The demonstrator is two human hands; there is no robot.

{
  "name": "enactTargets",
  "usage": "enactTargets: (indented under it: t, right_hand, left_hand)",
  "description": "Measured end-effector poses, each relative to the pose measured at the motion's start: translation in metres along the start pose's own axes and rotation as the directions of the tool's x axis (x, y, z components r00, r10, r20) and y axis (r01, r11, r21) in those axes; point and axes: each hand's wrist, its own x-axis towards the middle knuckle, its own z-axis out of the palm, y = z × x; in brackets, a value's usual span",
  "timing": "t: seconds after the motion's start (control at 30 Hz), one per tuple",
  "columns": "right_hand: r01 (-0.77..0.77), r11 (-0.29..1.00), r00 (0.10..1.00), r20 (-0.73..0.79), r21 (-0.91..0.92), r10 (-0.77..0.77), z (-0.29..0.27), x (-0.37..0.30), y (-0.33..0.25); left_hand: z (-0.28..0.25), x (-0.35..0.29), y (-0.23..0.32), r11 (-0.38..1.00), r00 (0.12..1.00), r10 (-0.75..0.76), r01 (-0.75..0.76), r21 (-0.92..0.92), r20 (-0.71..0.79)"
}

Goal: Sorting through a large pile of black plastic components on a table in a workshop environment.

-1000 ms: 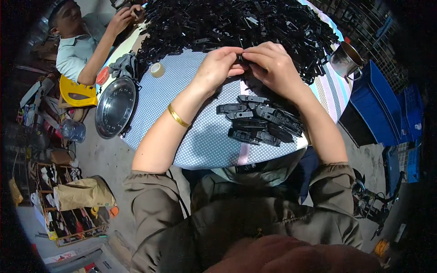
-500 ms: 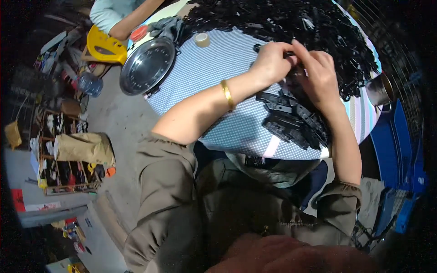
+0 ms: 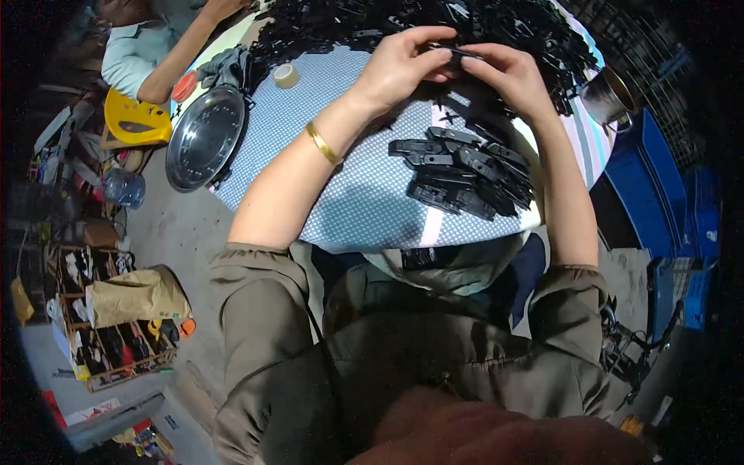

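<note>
Both my hands meet over the far half of the table, at the near edge of a big heap of black plastic pieces (image 3: 333,23). A thin black plastic piece (image 3: 463,53) is pinched between them. My left hand (image 3: 403,68), with a gold bangle on its wrist, grips one end. My right hand (image 3: 513,79) has thumb and fingers closed on the other end. Nearer to me, between my forearms, lies a smaller stack of long black plastic pieces (image 3: 465,167). Several small black bits lie between that stack and my fingers.
On the checked tablecloth (image 3: 310,101) stand a roll of tape (image 3: 286,75) and, at its left edge, a round metal bowl (image 3: 205,139). A metal mug (image 3: 608,97) is at the right. Across the left side, another person's arm (image 3: 182,58) reaches in above a yellow stool (image 3: 136,116).
My hands have moved slightly apart, and the thin black piece now shows between them. The whole view has shifted, so the table appears higher and further left.
</note>
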Motion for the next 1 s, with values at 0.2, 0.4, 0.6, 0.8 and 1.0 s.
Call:
enactTargets:
  t: [0.2,0.4,0.6,0.8,1.0]
  right_hand:
    - [0.645,0.680,0.739,0.059,-0.348,-0.671,0.052,-0.024,-0.091]
    - [0.637,0.728,0.656,0.316,0.255,-0.685,0.190,-0.079,-0.142]
    - [0.587,0.589,0.601,0.188,0.556,-0.777,0.183,-0.138,-0.148]
    - [0.654,0.703,0.751,0.353,-0.279,-0.559,0.055,-0.116,-0.107]
    - [0.196,0.808,0.975,0.201,-0.556,-0.098,-0.002,-0.122,-0.031]
  left_hand:
    - [-0.008,-0.005,-0.025,0.542,0.811,0.568,-0.241,0.805,-0.139]
    - [-0.002,-0.008,-0.026,0.535,0.834,0.536,-0.213,0.817,-0.134]
    - [-0.001,0.001,-0.014,0.591,0.732,0.646,-0.297,0.750,-0.219]
    - [-0.010,-0.006,0.005,0.723,0.945,0.326,-0.232,0.651,-0.025]
    - [0.022,-0.037,0.031,0.729,0.889,-0.038,-0.288,0.621,0.457]
